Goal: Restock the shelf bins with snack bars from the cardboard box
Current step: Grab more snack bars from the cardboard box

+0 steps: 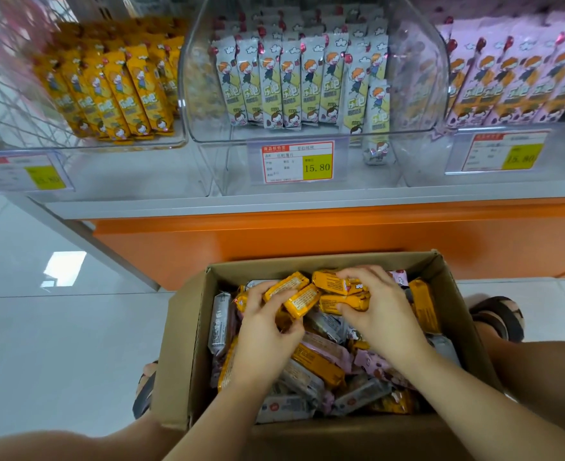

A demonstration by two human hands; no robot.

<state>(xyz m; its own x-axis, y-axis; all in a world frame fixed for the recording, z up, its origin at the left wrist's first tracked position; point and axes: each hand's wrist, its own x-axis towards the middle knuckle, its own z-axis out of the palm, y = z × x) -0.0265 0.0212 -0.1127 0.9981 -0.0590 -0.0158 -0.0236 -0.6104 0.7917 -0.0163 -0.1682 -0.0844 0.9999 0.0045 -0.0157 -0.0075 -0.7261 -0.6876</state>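
Both hands were down in the open cardboard box on the floor below the shelf, among mixed yellow, grey and pink snack bars. The left hand gripped two yellow snack bars, and the right hand, just beside it, curled its fingers over a few more yellow bars. On the shelf above, the left bin held upright yellow bars, the middle bin grey ones and the right pink ones.
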